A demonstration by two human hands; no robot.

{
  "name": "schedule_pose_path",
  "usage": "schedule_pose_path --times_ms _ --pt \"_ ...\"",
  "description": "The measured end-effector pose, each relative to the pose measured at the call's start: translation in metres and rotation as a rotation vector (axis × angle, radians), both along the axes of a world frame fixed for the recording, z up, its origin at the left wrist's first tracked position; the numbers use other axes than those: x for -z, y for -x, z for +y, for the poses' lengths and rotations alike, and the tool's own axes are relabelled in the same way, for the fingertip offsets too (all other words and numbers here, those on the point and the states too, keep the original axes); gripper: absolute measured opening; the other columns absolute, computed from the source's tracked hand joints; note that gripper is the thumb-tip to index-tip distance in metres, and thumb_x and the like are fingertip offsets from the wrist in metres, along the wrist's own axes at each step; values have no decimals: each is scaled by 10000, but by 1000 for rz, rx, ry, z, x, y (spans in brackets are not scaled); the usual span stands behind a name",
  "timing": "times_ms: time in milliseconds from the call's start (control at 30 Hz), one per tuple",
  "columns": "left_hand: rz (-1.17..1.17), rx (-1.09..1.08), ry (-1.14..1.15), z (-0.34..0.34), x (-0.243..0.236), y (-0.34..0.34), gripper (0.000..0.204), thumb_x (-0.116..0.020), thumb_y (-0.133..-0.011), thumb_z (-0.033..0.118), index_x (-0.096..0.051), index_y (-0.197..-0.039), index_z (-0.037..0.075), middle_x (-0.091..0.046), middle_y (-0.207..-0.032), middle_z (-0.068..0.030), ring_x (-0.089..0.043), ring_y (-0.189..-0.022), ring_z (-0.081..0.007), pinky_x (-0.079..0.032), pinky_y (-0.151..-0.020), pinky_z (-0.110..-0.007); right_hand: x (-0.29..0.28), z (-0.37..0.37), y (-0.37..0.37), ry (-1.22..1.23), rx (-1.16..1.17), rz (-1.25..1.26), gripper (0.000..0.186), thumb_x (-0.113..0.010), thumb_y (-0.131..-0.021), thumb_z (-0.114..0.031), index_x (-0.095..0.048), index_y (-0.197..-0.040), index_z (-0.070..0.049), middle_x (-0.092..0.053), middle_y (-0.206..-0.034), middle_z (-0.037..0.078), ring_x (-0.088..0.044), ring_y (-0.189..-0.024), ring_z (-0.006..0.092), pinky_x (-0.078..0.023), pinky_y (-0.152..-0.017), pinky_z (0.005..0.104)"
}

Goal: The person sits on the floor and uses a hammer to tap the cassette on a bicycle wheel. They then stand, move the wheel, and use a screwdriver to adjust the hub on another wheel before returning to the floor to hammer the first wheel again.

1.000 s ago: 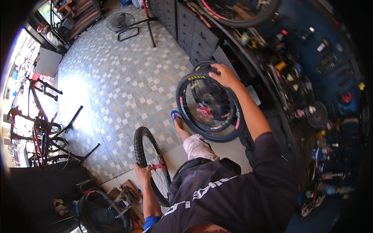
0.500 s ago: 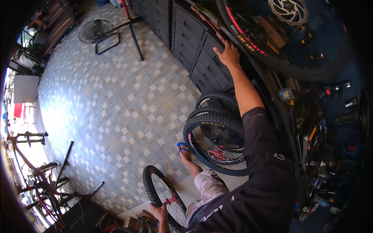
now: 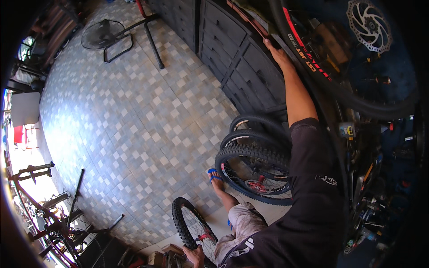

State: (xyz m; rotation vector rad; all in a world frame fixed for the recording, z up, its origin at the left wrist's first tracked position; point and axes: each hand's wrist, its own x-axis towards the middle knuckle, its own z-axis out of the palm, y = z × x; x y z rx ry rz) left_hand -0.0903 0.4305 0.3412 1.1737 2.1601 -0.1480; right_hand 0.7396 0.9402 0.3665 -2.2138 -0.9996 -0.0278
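Observation:
Low at the front, my left hand (image 3: 194, 256) is closed on the knobby black tyre of an upright bicycle wheel (image 3: 182, 223) with a red hub. My right arm reaches forward to the edge of a dark workbench. There my right hand (image 3: 280, 57) lies with its visible fingers stretched out, beside the tyre of a second bicycle wheel (image 3: 298, 47). That wheel has red markings and is cut off by the picture's edge. Whether the hand touches its tyre I cannot tell. A silver disc brake rotor (image 3: 370, 26) shows within the wheel.
Several wheels (image 3: 250, 154) lean together against the dark drawer cabinet (image 3: 243, 58), right by my foot. A black fan (image 3: 103, 35) and a stand with dark legs (image 3: 154, 47) occupy the far floor. Bicycle frames (image 3: 31, 194) stand left. Tools and a spray can (image 3: 347, 130) crowd the bench.
My right hand has moved farther forward along the bench edge, its fingers less spread. My left hand keeps its hold on the knobby wheel. The whole view has shifted slightly.

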Motion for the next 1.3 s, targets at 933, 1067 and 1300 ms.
schedule_pose_path --times_ms 933,1067,1300 --pt "-13 95 -85 -71 -24 59 758 -854 -715 283 -458 -1237 -96 -568 -1158 -337 -537 -1142 -528 -443 -993 -528 -21 -266 220 184 -299 27 518 -514 -1042 -572 -522 -1073 -55 -702 -871 269 -676 -839 503 -518 -726 570" --pt "-75 172 -138 -109 -25 89 711 -830 -712 271 -472 -1207 -93 -583 -1109 -345 -557 -1068 -533 -451 -951 -533 14 -495 331 467 -270 293 784 -599 -890 -769 -500 -1227 -68 -720 -1017 283 -697 -969 494 -528 -830 562" --pt "-140 338 -275 -164 -49 116 550 -758 -693 247 -506 -1091 -36 -622 -1005 -289 -607 -952 -507 -473 -850 -558 22 -949 456 966 181 634 636 -612 -962 -553 -503 -1320 -39 -712 -1167 248 -677 -1108 450 -520 -969 529"
